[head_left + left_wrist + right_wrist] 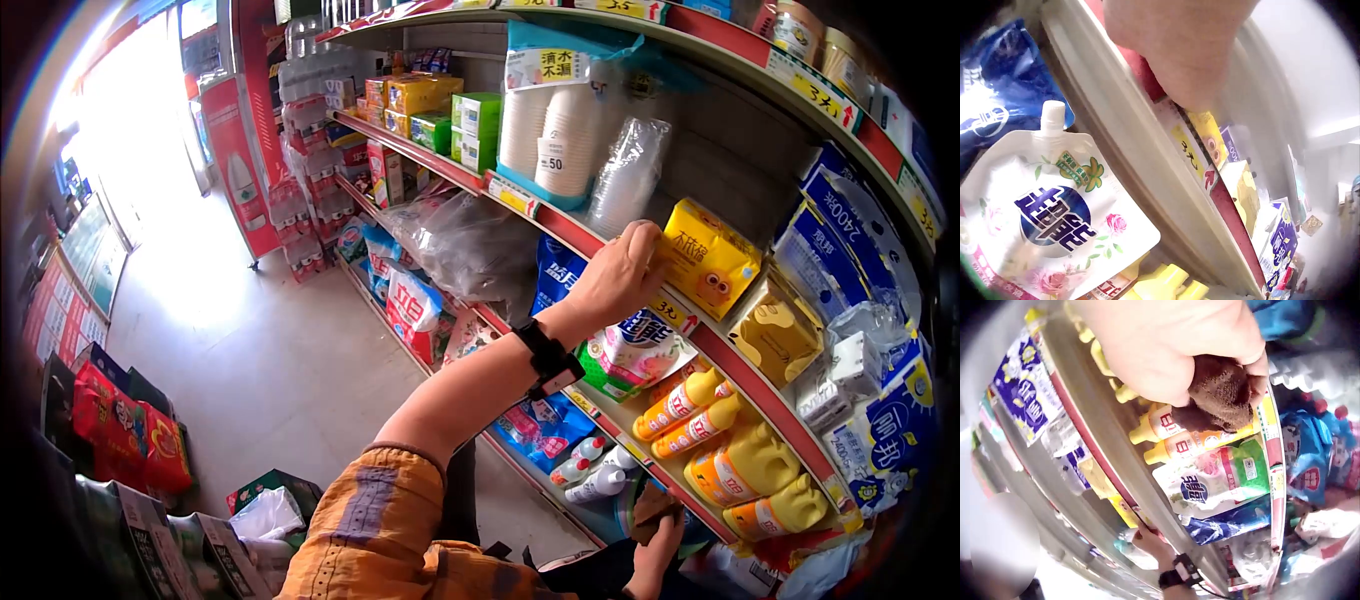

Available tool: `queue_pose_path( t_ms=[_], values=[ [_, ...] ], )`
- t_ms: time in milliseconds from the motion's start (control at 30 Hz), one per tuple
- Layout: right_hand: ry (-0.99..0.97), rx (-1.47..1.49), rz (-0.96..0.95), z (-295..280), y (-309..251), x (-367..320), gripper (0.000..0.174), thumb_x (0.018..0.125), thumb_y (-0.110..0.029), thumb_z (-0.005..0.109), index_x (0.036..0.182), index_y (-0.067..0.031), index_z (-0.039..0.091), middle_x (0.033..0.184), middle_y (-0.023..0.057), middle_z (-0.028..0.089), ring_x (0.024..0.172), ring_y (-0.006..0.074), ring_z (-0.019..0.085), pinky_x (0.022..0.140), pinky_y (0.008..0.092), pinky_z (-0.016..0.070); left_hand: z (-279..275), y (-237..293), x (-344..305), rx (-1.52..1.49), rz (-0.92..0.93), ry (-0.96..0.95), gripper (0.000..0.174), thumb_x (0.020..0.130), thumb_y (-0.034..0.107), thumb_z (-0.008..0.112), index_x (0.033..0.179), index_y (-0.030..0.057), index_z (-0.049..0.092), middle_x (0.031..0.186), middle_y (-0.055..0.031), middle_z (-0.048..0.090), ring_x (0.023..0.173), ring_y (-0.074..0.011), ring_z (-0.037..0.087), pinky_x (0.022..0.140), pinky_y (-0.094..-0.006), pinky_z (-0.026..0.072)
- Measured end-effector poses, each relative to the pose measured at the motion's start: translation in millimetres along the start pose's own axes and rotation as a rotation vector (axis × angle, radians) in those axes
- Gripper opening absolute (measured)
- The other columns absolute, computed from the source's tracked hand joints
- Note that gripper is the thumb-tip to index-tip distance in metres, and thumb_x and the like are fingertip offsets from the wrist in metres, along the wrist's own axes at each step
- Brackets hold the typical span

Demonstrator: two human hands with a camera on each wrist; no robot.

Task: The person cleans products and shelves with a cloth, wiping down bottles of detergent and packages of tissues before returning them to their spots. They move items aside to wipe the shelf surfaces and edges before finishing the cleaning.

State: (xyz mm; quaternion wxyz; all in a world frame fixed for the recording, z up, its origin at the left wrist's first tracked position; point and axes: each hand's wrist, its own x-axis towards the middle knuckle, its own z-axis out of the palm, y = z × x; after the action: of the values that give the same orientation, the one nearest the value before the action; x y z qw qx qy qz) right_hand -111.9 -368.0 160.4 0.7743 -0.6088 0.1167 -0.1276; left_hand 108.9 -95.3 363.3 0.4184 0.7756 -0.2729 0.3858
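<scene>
My left hand (622,270) is at the shelf edge, its curled fingers gripping the left side of a yellow tissue pack (712,258); the thumb's hold is hidden. The left wrist view shows the hand (1179,44) above a handwritten price tag (1186,147), with part of the yellow pack (1211,140) beyond. Lower down, my right hand (657,550) holds a brown cloth (652,508). Seen from the right wrist, that hand (1179,350) has the crumpled cloth (1219,394) bunched between thumb and fingers, in front of yellow bottles (1163,422).
Paper cups (568,150) and clear plastic cups (628,175) stand left of the yellow pack; a gold pack (778,330) lies right of it. Below are a white detergent pouch (640,350) and yellow jugs (740,468). Red bags (125,430) stand across the aisle floor (215,330).
</scene>
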Motion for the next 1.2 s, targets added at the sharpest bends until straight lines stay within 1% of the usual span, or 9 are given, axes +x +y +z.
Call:
queue_pose_path(
  t_ms=[100,267,333,500,567,700,933,1000,1200],
  values=[
    [-0.03,0.241,0.25,-12,12,4,0.035,0.092,-0.021,0.053,0.126,-0.0111,0.053,0.118,0.0081,0.057,0.103,0.0246,0.058,0.078,0.0404,0.0518,5,-8,-1,-0.048,0.127,0.089,0.033,0.083,0.009,0.066,0.107,-0.0008,0.046,0.11,-0.0201,0.053,0.094,-0.0371,0.059,0.079,-0.041,0.0514],
    [-0.09,0.468,0.372,-1,17,6,0.037,0.093,-0.023,0.055,0.127,-0.0105,0.052,0.121,0.0092,0.058,0.105,0.0238,0.06,0.082,0.038,0.053,5,-14,-8,0.075,0.319,0.12,0.027,0.08,0.015,0.069,0.096,0.0022,0.052,0.1,-0.0159,0.052,0.09,-0.0355,0.055,0.077,-0.0418,0.0477],
    [-0.286,-0.017,0.027,-24,36,13,0.035,0.087,-0.023,0.068,0.12,-0.0096,0.064,0.122,0.0185,0.063,0.109,0.0292,0.06,0.098,0.037,0.0441,4,-17,-11,0.101,0.336,0.09,0.03,0.079,0.022,0.072,0.095,0.005,0.053,0.096,-0.013,0.052,0.09,-0.0318,0.053,0.081,-0.041,0.0429],
    [-0.235,-0.561,-0.306,-7,31,9,0.031,0.087,-0.025,0.065,0.113,-0.0091,0.065,0.116,0.0176,0.063,0.105,0.0343,0.059,0.093,0.0407,0.0463,6,-15,-13,0.159,0.394,0.083,0.032,0.078,0.031,0.074,0.09,0.0087,0.055,0.09,-0.0093,0.051,0.087,-0.0284,0.051,0.078,-0.0383,0.0389],
    [-0.215,0.327,0.151,15,26,11,0.036,0.094,-0.017,0.052,0.129,-0.0069,0.05,0.121,0.0102,0.059,0.106,0.0221,0.06,0.082,0.0344,0.053,6,-15,-14,0.154,0.389,0.076,0.032,0.078,0.031,0.075,0.09,0.0091,0.055,0.09,-0.0092,0.051,0.088,-0.0283,0.051,0.078,-0.0384,0.039],
    [-0.385,0.416,0.172,18,10,14,0.038,0.097,-0.019,0.051,0.132,-0.0043,0.05,0.124,0.0089,0.059,0.108,0.0193,0.06,0.089,0.0317,0.0498,5,-16,-14,0.131,0.386,0.063,0.036,0.074,0.032,0.077,0.091,0.0092,0.056,0.092,-0.0093,0.052,0.091,-0.0288,0.051,0.081,-0.0394,0.0396],
    [-0.15,0.62,0.195,15,-13,18,0.034,0.099,-0.027,0.05,0.128,-0.0098,0.056,0.12,0.0037,0.063,0.109,0.0182,0.06,0.085,0.0307,0.0504,11,-24,-13,0.164,0.381,0.023,0.038,0.069,0.03,0.079,0.096,0.0109,0.06,0.091,-0.01,0.056,0.09,-0.031,0.054,0.081,-0.043,0.041],
    [-0.233,0.512,0.026,13,-29,26,0.037,0.097,-0.024,0.054,0.13,-0.0092,0.052,0.125,0.0066,0.061,0.11,0.0215,0.06,0.089,0.0365,0.0492,13,-26,-13,0.184,0.357,0.031,0.037,0.069,0.029,0.079,0.096,0.0117,0.062,0.088,-0.0096,0.058,0.086,-0.0321,0.056,0.078,-0.0444,0.0416],
    [0.082,-0.138,-0.627,20,-103,33,0.036,0.087,0.003,0.065,0.121,0.0007,0.054,0.12,0.0091,0.058,0.106,0.0116,0.057,0.085,0.0251,0.0497,16,-18,-13,0.241,0.381,0.087,0.032,0.071,0.022,0.08,0.093,0.008,0.061,0.089,-0.0091,0.06,0.086,-0.0302,0.057,0.079,-0.0414,0.0411]
  ],
)
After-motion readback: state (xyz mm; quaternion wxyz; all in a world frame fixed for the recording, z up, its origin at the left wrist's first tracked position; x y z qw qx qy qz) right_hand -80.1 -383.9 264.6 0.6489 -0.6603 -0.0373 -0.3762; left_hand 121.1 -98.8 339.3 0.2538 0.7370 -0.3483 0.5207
